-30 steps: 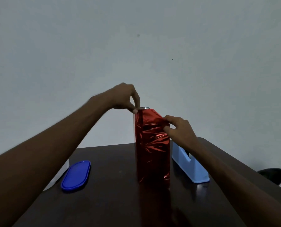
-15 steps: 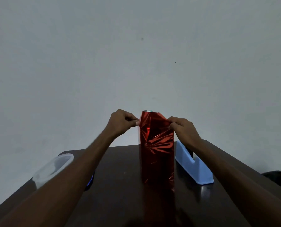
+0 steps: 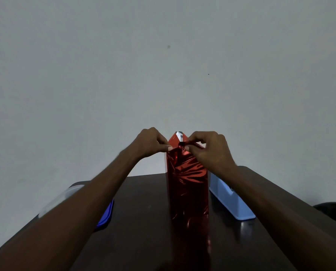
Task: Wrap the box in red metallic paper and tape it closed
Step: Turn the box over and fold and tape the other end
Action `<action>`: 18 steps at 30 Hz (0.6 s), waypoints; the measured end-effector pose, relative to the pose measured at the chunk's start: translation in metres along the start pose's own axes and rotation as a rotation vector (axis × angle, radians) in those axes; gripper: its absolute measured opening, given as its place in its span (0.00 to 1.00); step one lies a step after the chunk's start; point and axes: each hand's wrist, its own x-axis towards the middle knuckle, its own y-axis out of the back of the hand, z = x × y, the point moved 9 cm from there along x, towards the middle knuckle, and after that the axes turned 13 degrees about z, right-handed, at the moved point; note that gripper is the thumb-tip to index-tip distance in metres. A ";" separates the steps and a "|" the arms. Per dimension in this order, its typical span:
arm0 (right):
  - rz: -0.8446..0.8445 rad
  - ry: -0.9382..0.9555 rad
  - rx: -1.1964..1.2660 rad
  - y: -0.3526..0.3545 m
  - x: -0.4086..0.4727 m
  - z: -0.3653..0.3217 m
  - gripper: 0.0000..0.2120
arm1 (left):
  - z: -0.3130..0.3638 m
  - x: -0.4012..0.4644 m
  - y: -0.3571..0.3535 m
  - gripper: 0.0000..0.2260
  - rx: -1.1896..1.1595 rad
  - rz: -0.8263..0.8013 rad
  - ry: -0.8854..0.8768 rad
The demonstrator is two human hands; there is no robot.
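Observation:
A tall box wrapped in crinkled red metallic paper (image 3: 187,184) stands upright in the middle of the dark table (image 3: 143,231). At its top the paper rises to a pointed flap with a silver underside showing. My left hand (image 3: 150,142) pinches the paper at the top left corner. My right hand (image 3: 210,147) pinches the paper at the top front, just right of centre. The fingertips of both hands nearly meet over the fold. The box itself is hidden under the paper.
A light blue tape dispenser (image 3: 229,200) stands right of the box, partly behind my right forearm. A blue lid (image 3: 105,216) and a clear plastic container (image 3: 61,198) lie at the left, mostly behind my left arm. A dark object (image 3: 331,210) sits beyond the table's right edge.
Both hands have closed in toward the centre of the box's top, folding the paper sides inward so the top now forms a point. My left hand came down from the top corner.

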 end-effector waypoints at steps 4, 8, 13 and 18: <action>0.147 0.155 -0.139 0.011 -0.017 -0.016 0.04 | 0.008 0.004 -0.003 0.08 0.062 -0.080 -0.046; 0.175 0.196 -0.233 0.013 -0.031 -0.018 0.11 | 0.012 0.007 -0.004 0.08 0.110 -0.123 -0.067; 0.221 0.353 -0.337 0.012 -0.026 -0.035 0.10 | 0.016 0.009 -0.007 0.10 0.156 -0.181 -0.091; 0.216 0.366 -0.337 0.011 -0.033 -0.031 0.02 | 0.016 0.013 -0.016 0.13 0.251 -0.329 -0.101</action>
